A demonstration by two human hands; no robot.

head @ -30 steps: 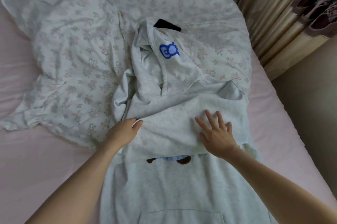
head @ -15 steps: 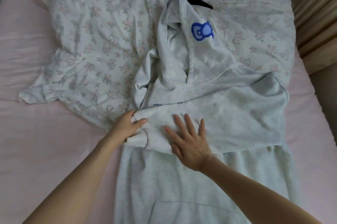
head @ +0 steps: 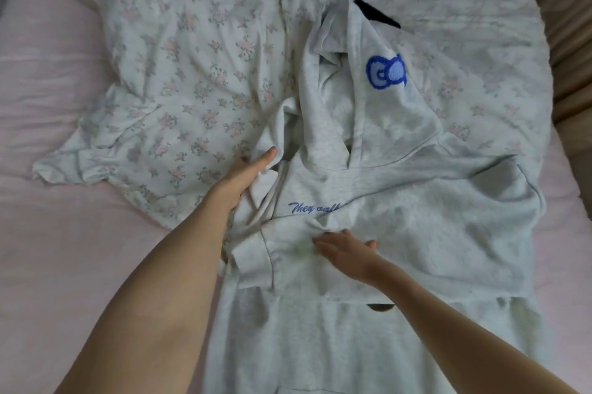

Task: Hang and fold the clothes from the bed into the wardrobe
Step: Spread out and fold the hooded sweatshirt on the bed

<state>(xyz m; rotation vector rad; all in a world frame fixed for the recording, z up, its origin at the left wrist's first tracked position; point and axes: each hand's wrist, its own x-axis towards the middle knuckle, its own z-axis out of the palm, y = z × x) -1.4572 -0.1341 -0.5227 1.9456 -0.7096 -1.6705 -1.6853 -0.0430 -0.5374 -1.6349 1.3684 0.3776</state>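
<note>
The right hand (head: 347, 249) lies palm down on the grey hoodie (head: 416, 217), fingers straight and close together, fingertips aimed left toward the folded-over sleeve (head: 256, 252). My guess is that it pins that sleeve across the chest so the fold does not spring back. Its forearm runs in low from the lower right, nearly flat to the cloth.

The left hand (head: 246, 169) is at the hoodie's left shoulder, thumb stretched up along the fabric; its fingers go under or into the bunched cloth there and I cannot see whether they curl round it or only press it. It looks set to tuck that side in square. The white drawstring (head: 270, 201) trails loose just beside its wrist. The left arm comes in long and straight from the lower left.

The hoodie lies front up on the bed (head: 64, 249), hood (head: 352, 99) pointing away, with a blue patch (head: 386, 71) on it, and the upper part rests on a floral sheet (head: 176, 73). A dark object (head: 378, 14) peeks out behind the hood. The wardrobe is not in sight; folding appears only partly done.
</note>
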